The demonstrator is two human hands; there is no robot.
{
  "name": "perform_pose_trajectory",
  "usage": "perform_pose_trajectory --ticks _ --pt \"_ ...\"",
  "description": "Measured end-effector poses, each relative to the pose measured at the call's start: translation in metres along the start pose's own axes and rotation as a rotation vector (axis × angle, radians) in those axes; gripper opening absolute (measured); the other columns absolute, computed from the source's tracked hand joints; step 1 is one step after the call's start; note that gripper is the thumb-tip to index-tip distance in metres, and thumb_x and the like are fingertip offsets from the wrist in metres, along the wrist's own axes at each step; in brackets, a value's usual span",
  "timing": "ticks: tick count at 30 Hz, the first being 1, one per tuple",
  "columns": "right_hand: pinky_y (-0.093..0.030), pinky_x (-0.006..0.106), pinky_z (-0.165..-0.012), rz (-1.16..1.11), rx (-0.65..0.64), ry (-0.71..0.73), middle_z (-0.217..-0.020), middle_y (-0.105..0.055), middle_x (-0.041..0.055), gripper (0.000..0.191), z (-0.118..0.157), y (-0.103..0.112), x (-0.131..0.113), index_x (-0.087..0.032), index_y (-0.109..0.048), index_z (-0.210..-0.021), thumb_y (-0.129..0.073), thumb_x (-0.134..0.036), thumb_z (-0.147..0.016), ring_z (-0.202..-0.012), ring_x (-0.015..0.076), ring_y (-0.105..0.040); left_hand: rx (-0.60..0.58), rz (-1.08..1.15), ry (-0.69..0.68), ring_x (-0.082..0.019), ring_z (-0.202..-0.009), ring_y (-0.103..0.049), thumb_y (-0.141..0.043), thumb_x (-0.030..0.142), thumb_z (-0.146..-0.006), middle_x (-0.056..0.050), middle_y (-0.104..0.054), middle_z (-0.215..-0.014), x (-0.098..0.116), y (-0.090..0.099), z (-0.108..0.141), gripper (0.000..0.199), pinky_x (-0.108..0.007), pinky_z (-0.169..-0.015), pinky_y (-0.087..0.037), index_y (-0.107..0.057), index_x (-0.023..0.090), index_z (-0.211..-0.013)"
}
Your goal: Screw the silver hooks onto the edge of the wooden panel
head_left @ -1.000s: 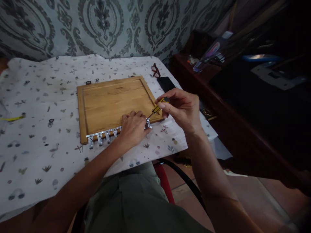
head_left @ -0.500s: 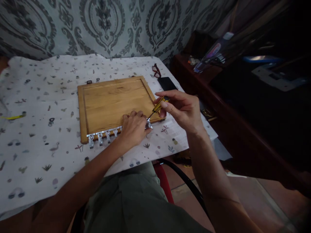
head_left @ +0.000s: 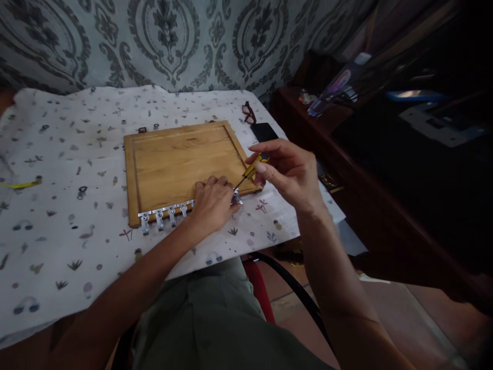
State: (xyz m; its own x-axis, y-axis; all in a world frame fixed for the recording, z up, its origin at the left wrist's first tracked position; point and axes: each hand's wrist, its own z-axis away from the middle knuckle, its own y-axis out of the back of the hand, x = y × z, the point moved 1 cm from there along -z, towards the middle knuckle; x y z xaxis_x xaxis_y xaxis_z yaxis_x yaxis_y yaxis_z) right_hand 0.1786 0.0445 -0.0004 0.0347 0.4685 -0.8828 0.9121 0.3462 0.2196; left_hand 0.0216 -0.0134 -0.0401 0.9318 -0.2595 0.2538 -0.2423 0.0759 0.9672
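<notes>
A framed wooden board (head_left: pixel 185 159) lies flat on the cloth-covered table. Along its near edge runs a row of silvery metal hooks (head_left: pixel 171 213), several of them showing left of my hand. My left hand (head_left: pixel 213 203) presses down over this edge, its fingers bent on the wood and its thumb beside the rightmost hook (head_left: pixel 238 198); what lies under the palm is hidden. Between thumb and fingers, my right hand (head_left: pixel 290 172) holds a yellow and black screwdriver (head_left: pixel 254 167). The screwdriver slants down to the left, its tip at the rightmost hook.
Past the board's right corner lie a dark flat phone-like object (head_left: pixel 264 132) and red-framed glasses (head_left: pixel 249 112). A yellow strip-like item (head_left: pixel 21 185) is at the far left of the tablecloth (head_left: pixel 96 267). Dark furniture with a clear bottle (head_left: pixel 339 85) stands to the right.
Hardly anything differs. My right hand keeps the screwdriver at the rightmost hook with only a slight shift of its fingers; my left hand stays on the board's edge.
</notes>
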Motion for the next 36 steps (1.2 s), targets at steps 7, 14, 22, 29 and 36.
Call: perform_pose_trajectory --ticks 7,14,22,29,36 --pt "-0.049 0.022 -0.048 0.026 0.005 0.023 -0.093 -0.073 0.0015 0.029 0.0014 0.0017 -0.0011 -0.023 -0.078 -0.106 -0.078 -0.043 -0.085 -0.052 0.0056 -0.059 -0.009 0.006 0.006 -0.035 -0.119 -0.056 -0.063 0.042 -0.094 -0.013 -0.066 -0.12 0.0006 0.0009 -0.0012 0.034 -0.052 -0.089 -0.047 -0.068 0.013 -0.111" --pt "-0.045 0.019 -0.038 -0.012 0.095 0.027 -0.078 -0.07 -0.0026 0.034 -0.0026 -0.0032 0.0016 -0.02 -0.069 -0.08 -0.09 -0.046 -0.069 -0.044 0.0047 -0.053 -0.011 -0.003 0.004 -0.034 -0.118 -0.056 -0.063 0.043 -0.094 -0.013 -0.066 -0.12 0.0001 0.0 -0.0007 0.033 -0.05 -0.089 -0.047 -0.068 0.014 -0.11" --pt "-0.05 0.021 -0.044 -0.035 0.039 0.01 -0.08 -0.071 -0.0015 0.03 -0.002 -0.0016 0.0004 -0.022 -0.07 -0.087 -0.087 -0.045 -0.075 -0.048 0.0069 -0.059 0.007 0.001 0.004 -0.035 -0.119 -0.055 -0.063 0.043 -0.094 -0.013 -0.066 -0.121 -0.0003 -0.0008 -0.0001 0.034 -0.052 -0.09 -0.047 -0.069 0.013 -0.111" --pt "-0.053 0.023 -0.047 -0.067 0.011 0.015 -0.081 -0.073 -0.0007 0.03 -0.0003 -0.0013 0.0037 -0.022 -0.076 -0.099 -0.086 -0.04 -0.078 -0.052 0.0085 -0.063 0.014 0.007 0.007 -0.035 -0.119 -0.055 -0.064 0.042 -0.094 -0.013 -0.066 -0.121 0.0001 -0.0012 -0.0003 0.034 -0.052 -0.091 -0.047 -0.068 0.014 -0.111" --pt "-0.048 0.021 -0.042 -0.049 0.064 0.019 -0.072 -0.067 -0.004 0.033 -0.0031 -0.005 0.0059 -0.022 -0.069 -0.085 -0.09 -0.043 -0.07 -0.046 0.0077 -0.059 0.013 0.01 0.007 -0.035 -0.118 -0.056 -0.065 0.041 -0.093 -0.013 -0.066 -0.119 0.0005 -0.0012 -0.0009 0.033 -0.053 -0.09 -0.048 -0.069 0.013 -0.11"
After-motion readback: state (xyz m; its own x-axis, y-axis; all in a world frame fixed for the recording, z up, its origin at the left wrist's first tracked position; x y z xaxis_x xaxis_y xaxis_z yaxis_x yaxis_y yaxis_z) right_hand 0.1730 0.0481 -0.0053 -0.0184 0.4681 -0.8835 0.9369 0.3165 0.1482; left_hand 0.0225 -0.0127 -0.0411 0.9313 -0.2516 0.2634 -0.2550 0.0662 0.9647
